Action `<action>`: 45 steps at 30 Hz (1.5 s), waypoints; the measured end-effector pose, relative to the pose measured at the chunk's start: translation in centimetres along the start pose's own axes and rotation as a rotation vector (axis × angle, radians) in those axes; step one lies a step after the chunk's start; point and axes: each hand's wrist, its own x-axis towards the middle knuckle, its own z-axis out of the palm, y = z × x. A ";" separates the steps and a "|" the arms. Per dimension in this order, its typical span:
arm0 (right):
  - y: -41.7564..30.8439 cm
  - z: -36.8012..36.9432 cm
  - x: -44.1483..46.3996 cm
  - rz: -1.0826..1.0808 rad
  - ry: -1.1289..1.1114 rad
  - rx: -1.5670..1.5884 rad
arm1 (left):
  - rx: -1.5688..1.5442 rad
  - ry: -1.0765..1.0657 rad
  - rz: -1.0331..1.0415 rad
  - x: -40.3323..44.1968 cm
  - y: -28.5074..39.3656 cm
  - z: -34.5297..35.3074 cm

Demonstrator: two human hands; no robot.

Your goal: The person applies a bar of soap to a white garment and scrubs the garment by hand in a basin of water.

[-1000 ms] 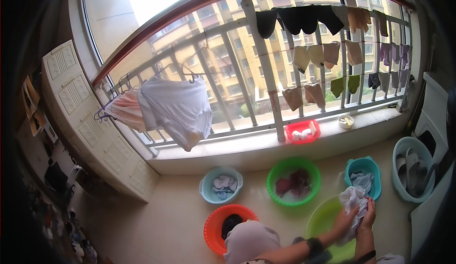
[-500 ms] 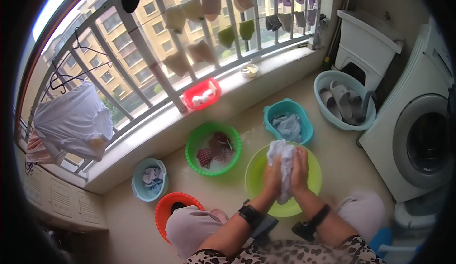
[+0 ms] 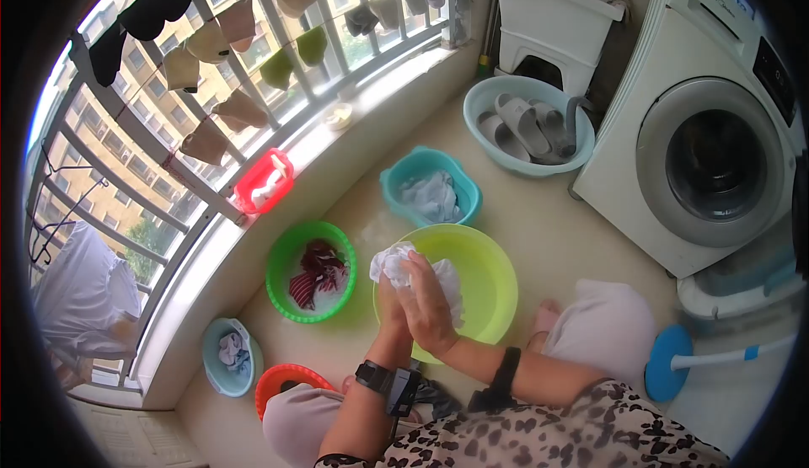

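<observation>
White cloth: bunched between left hand and right hand, above the left part of the lime basin. Right fingers close together, holding cloth; left fingers hold it too, tips hidden. Just beyond: teal basin, pale laundry inside. Left: green basin.

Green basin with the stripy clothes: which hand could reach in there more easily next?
Probably the left hand: it's nearer the green basin, while the right hand is farther right. Both hold the white cloth, so the left would let go first.
</observation>
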 end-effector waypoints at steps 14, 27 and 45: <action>9.7 -4.4 5.7 0.839 0.283 0.751 | -0.099 -0.021 -0.301 0.2 3.2 4.6; 8.3 -5.8 5.1 0.772 -0.262 1.009 | 0.321 0.074 -0.061 0.2 7.3 3.5; -2.2 -7.3 7.5 -0.112 -0.030 -0.121 | -0.430 -0.106 -0.205 0.3 6.2 4.5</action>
